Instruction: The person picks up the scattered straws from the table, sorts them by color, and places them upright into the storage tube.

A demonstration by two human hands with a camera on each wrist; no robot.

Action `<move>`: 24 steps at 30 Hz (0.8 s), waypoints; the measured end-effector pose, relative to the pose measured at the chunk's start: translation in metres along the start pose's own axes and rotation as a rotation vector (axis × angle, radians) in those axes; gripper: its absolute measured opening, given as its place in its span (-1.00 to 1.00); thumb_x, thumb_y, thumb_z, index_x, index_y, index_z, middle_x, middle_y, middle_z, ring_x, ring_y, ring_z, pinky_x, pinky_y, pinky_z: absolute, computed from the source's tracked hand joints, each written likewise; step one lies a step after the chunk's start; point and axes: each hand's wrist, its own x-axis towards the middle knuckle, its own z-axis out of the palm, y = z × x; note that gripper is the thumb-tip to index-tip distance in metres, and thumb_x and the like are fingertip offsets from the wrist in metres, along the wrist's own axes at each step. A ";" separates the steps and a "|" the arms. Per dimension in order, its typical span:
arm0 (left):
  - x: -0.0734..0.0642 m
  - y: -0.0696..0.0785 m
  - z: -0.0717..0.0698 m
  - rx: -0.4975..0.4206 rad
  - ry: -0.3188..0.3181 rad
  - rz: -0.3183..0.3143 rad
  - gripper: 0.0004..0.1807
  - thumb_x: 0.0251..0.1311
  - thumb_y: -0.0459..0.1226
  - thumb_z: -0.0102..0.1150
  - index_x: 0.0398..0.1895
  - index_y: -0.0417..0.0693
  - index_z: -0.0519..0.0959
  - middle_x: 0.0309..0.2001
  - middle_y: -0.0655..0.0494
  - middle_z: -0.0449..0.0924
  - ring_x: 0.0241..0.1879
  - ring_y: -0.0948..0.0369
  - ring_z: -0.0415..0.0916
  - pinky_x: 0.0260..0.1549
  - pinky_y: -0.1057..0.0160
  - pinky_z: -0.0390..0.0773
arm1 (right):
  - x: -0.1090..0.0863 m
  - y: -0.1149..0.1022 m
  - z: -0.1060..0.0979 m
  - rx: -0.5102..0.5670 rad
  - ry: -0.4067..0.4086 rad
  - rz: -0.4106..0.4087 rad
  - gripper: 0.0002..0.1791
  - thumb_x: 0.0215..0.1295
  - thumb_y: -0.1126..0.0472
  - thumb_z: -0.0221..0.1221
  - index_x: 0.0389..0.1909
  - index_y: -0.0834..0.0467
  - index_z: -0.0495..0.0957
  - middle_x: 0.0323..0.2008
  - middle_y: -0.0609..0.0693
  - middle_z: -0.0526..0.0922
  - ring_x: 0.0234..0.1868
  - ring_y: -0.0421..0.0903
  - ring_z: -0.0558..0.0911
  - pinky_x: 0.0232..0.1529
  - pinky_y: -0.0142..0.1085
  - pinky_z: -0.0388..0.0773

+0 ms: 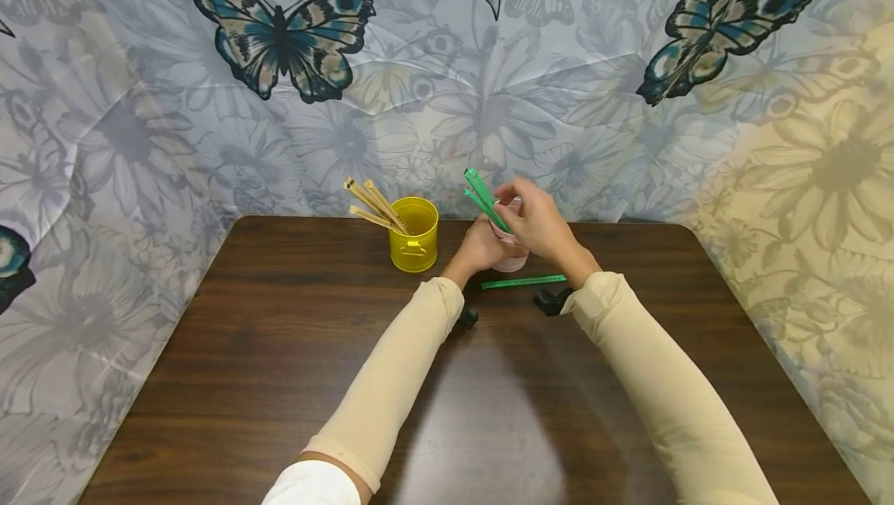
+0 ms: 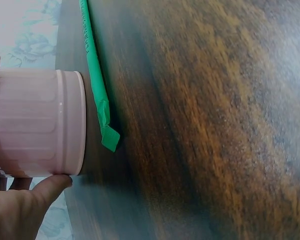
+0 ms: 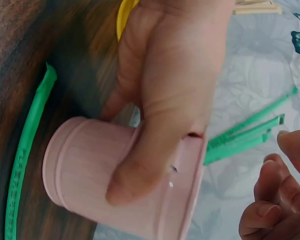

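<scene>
My left hand [image 1: 480, 246] grips a small pink bucket [image 1: 511, 263], its thumb laid across the side in the right wrist view. Several green wrapped straws [image 1: 482, 193] stick out of the bucket's mouth, leaning left. At the rim is my right hand [image 1: 543, 227]; the right wrist view has its loosely bent fingers [image 3: 266, 182] beside the straw tips, with nothing seen between them. Another green wrapped straw [image 1: 524, 282] with printed lettering lies on the table in front of the bucket. Its flat folded end shows in the left wrist view.
A yellow bucket [image 1: 414, 253] with a small handle stands left of the hands, several beige wrapped sticks [image 1: 377, 204] leaning out of it. The dark wooden table [image 1: 279, 350] ends just behind the buckets, at a butterfly-patterned cloth [image 1: 391, 117]. Small black objects [image 1: 552, 302] show under the wrists.
</scene>
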 end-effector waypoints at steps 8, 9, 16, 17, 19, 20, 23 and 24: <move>-0.003 -0.001 -0.002 -0.080 0.019 -0.003 -0.21 0.03 -0.24 0.54 0.38 0.03 0.42 0.22 -0.03 0.61 0.22 0.00 0.58 0.23 0.16 0.57 | -0.013 -0.001 -0.016 -0.046 0.013 0.016 -0.76 0.47 0.14 0.20 0.05 0.14 0.56 -0.08 0.08 0.64 -0.27 -0.01 0.54 -0.21 -0.16 0.50; -0.003 -0.001 -0.002 -0.087 0.019 -0.001 -0.20 0.03 -0.25 0.54 0.39 0.04 0.42 0.23 -0.02 0.61 0.22 0.01 0.58 0.23 0.16 0.57 | -0.015 -0.001 -0.018 -0.050 0.014 0.015 -0.79 0.46 0.16 0.21 0.02 0.14 0.57 -0.11 0.07 0.65 -0.32 -0.02 0.53 -0.27 -0.18 0.49; -0.005 0.002 -0.004 -0.123 0.033 -0.013 -0.14 0.00 -0.27 0.58 0.41 0.00 0.39 0.25 -0.05 0.59 0.22 0.02 0.56 0.25 0.07 0.56 | -0.040 0.009 -0.024 -0.026 -0.083 0.015 -0.85 0.41 0.16 0.28 -0.12 0.11 0.57 -0.37 0.05 0.61 -0.52 -0.07 0.48 -0.52 -0.33 0.43; -0.005 0.001 -0.004 -0.132 0.033 -0.010 -0.14 -0.01 -0.27 0.58 0.41 -0.03 0.39 0.25 -0.08 0.58 0.22 -0.01 0.56 0.25 0.05 0.56 | -0.045 0.012 -0.023 -0.030 -0.095 0.016 -0.85 0.40 0.15 0.29 -0.12 0.11 0.58 -0.36 0.04 0.62 -0.53 -0.09 0.48 -0.51 -0.34 0.43; -0.005 0.001 -0.001 -0.151 0.035 -0.008 -0.13 -0.03 -0.29 0.60 0.40 -0.08 0.39 0.24 -0.12 0.58 0.23 -0.04 0.56 0.26 0.03 0.56 | -0.056 0.020 -0.021 -0.039 -0.115 0.027 -0.84 0.39 0.15 0.31 -0.12 0.11 0.60 -0.34 0.02 0.63 -0.54 -0.14 0.46 -0.50 -0.35 0.44; -0.005 0.002 0.000 -0.152 0.038 -0.007 -0.14 -0.05 -0.31 0.60 0.39 -0.08 0.41 0.23 -0.13 0.59 0.22 -0.05 0.56 0.25 0.03 0.56 | -0.061 0.024 -0.020 -0.046 -0.120 0.034 -0.83 0.38 0.15 0.32 -0.12 0.11 0.60 -0.34 0.02 0.64 -0.54 -0.17 0.45 -0.50 -0.35 0.43; -0.004 0.002 0.004 -0.140 0.058 -0.016 -0.18 -0.10 -0.35 0.61 0.33 -0.11 0.46 0.17 -0.11 0.64 0.18 -0.03 0.59 0.22 0.07 0.57 | -0.075 0.039 -0.014 -0.057 -0.137 0.074 -0.84 0.34 0.17 0.35 -0.14 0.11 0.62 -0.31 0.01 0.67 -0.57 -0.22 0.41 -0.50 -0.37 0.41; -0.004 0.002 0.005 -0.132 0.066 -0.022 -0.18 -0.11 -0.36 0.61 0.31 -0.11 0.47 0.15 -0.10 0.65 0.16 -0.01 0.60 0.21 0.08 0.57 | -0.080 0.044 -0.012 -0.059 -0.149 0.088 -0.85 0.33 0.18 0.35 -0.15 0.11 0.63 -0.29 0.02 0.68 -0.56 -0.22 0.41 -0.47 -0.36 0.41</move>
